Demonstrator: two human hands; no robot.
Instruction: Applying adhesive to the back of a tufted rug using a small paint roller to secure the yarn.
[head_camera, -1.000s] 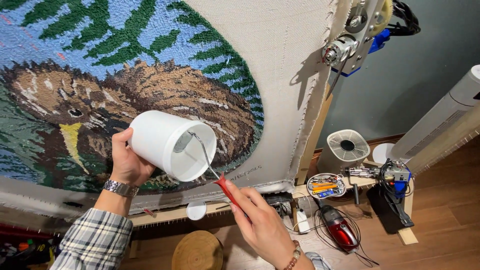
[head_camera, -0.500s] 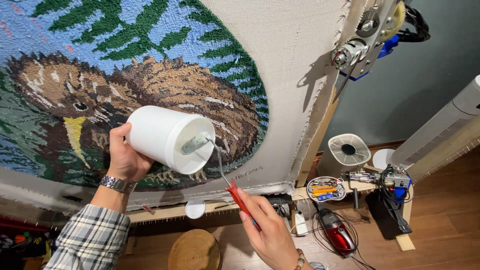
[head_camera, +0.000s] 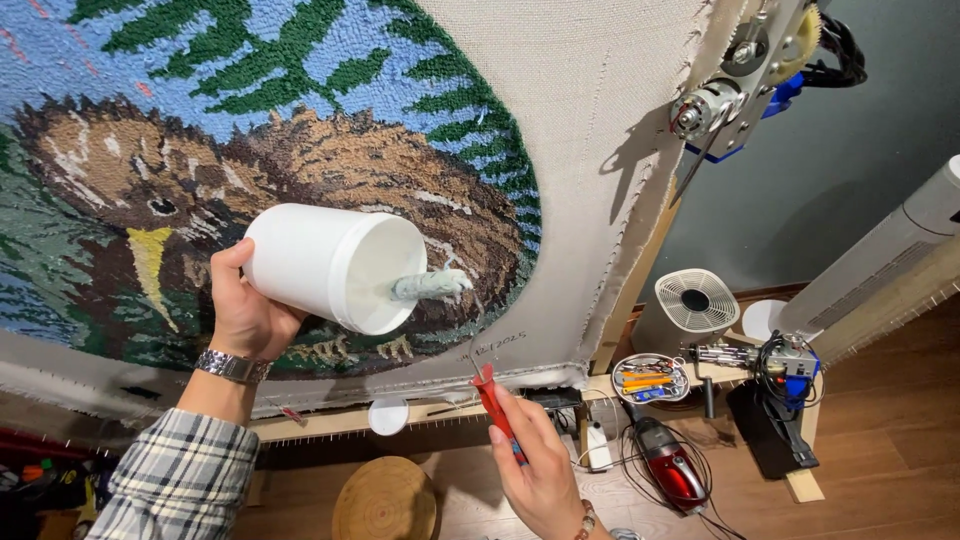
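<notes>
Tub (head_camera: 325, 265) tipped sideways in my left hand (head_camera: 250, 310) for reach; right hand (head_camera: 535, 465) gripping red-handled tool (head_camera: 497, 410), near rug's (head_camera: 300, 150) lower edge.

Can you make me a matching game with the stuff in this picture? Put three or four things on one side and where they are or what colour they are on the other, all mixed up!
Things:
1. white tub
2. red-handled tool
3. round wooden stool
4. wristwatch

Places:
A. on the floor, under the frame
B. on the left wrist
C. tilted in the left hand
D. gripped in the right hand

Pairs: 1-C, 2-D, 3-A, 4-B
</notes>
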